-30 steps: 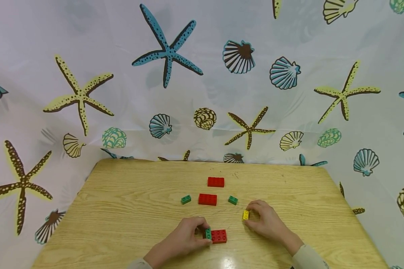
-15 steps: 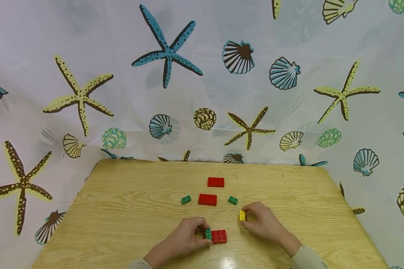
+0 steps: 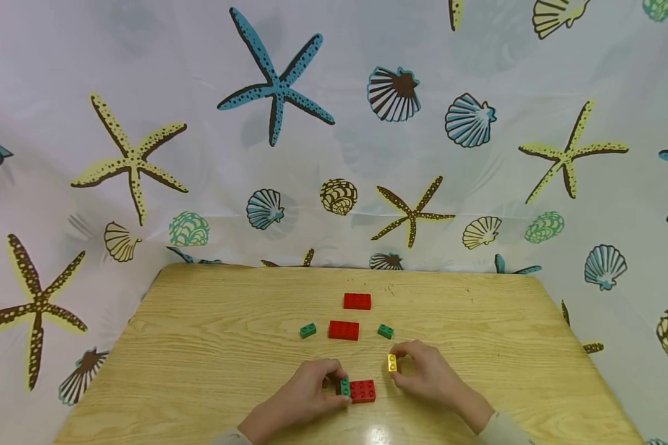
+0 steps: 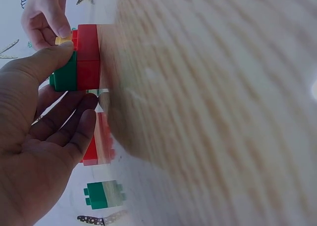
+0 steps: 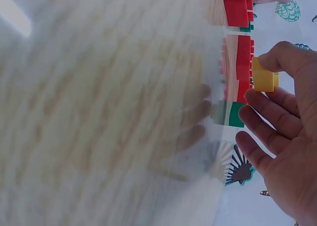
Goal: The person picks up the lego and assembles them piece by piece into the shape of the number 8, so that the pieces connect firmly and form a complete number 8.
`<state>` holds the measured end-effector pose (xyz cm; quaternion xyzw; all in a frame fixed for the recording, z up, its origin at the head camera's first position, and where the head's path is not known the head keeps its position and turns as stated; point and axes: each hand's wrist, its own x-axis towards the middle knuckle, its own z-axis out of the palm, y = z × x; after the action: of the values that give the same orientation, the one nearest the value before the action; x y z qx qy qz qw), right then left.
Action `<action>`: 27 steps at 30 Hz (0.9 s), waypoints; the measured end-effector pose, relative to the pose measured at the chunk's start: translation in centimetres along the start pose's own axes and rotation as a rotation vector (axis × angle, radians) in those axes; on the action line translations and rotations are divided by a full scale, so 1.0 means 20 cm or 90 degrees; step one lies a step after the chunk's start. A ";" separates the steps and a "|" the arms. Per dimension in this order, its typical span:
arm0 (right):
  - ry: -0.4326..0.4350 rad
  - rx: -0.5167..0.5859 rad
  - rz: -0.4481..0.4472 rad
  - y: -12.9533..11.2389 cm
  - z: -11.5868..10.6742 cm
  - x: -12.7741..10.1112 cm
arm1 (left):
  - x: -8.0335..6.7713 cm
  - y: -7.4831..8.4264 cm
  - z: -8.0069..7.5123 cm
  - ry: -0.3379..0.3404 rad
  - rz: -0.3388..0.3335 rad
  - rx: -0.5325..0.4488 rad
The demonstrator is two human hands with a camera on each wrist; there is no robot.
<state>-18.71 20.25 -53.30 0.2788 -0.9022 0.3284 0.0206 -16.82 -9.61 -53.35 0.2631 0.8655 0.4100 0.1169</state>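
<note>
Yellow brick (image 3: 392,363) pinched in right hand (image 3: 427,376), lifted just off wooden worktop (image 3: 200,346), near red brick (image 3: 362,390). Left hand (image 3: 306,395) grips green brick (image 3: 344,387) against it. Best move: keep base steady, line studs squarely, press straight down.

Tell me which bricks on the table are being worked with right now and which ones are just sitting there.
In hand:
- green brick on the near red brick, gripped by the left hand
- yellow brick, pinched by the right hand

Lying about on the wooden table:
- middle red brick
- far red brick
- left green brick
- right green brick
</note>
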 end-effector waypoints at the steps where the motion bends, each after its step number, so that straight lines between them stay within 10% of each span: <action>1: -0.001 0.001 -0.001 -0.01 0.00 0.00 | 0.00 0.00 0.00 0.000 0.001 0.001; 27: -0.050 0.078 -0.001 -0.10 0.05 -0.02 | 0.00 0.00 0.00 0.004 0.008 -0.015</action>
<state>-17.26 18.56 -53.04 0.2930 -0.8802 0.3719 -0.0318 -16.76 -9.65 -53.48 0.2661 0.8593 0.4214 0.1149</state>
